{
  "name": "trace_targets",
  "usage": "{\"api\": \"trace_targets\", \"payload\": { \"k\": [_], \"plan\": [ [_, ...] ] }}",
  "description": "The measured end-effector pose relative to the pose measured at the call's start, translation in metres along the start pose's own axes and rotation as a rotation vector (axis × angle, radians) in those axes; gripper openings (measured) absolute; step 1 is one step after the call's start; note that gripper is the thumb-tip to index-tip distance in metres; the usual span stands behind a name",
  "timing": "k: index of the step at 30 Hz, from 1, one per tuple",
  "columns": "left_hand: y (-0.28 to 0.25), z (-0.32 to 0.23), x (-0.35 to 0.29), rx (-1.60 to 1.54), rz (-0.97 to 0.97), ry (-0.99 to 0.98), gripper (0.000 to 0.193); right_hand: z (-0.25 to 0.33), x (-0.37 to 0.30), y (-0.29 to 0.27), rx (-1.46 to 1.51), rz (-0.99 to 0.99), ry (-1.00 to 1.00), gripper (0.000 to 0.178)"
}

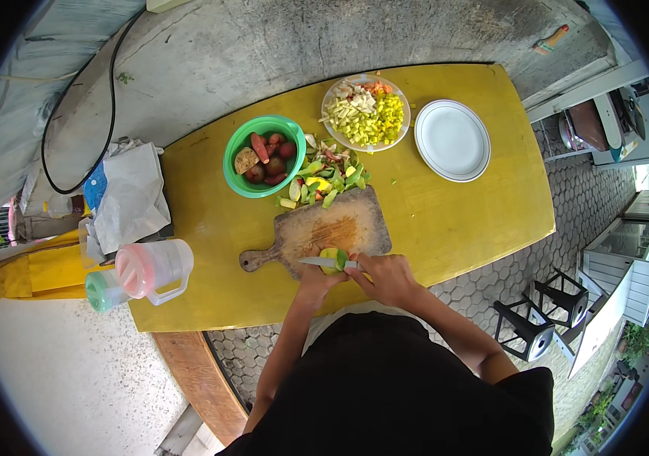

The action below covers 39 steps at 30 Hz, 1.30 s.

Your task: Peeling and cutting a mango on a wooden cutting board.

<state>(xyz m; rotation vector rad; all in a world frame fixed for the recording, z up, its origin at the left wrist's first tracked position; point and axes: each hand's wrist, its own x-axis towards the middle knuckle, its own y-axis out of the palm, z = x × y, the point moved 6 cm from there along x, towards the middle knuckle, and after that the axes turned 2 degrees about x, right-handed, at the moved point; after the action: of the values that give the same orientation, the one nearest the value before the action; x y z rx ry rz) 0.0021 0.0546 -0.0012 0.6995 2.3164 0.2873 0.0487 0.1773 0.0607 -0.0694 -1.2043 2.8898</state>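
On a yellow table [461, 220], a lidded plastic jug [153, 267] stands at the left. Beside it lies a wooden cutting board [324, 228]. At its near edge, the left hand [317, 280] grips a green-yellow fruit [330, 260]. The right hand [387, 277] is closed around a knife [328, 263] laid across the fruit. Farther right sits a white plate [452, 140].

At the left end of your yellow tabletop [461, 220] lie crumpled white plastic bags [131, 199], with a blue packet [95, 186] tucked just behind them.
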Motion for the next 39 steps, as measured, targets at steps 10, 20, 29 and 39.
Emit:
{"api": "trace_targets", "payload": {
  "k": [10,20,29,39],
  "plan": [
    [0.000,0.010,-0.008,0.091,-0.163,0.249,0.049,-0.001,-0.009,-0.009,-0.014,0.119,0.097,0.031],
    [-0.002,0.001,-0.013,0.174,-0.111,0.386,0.054,0.001,-0.008,-0.010,0.030,0.021,0.095,0.031],
    [0.000,-0.010,-0.019,0.151,0.008,0.351,0.059,0.002,-0.001,-0.013,0.160,0.119,0.143,0.024],
    [-0.006,-0.011,-0.003,-0.091,0.046,0.210,0.048,-0.031,0.034,0.020,1.083,0.294,0.364,0.034]
  ]
}}
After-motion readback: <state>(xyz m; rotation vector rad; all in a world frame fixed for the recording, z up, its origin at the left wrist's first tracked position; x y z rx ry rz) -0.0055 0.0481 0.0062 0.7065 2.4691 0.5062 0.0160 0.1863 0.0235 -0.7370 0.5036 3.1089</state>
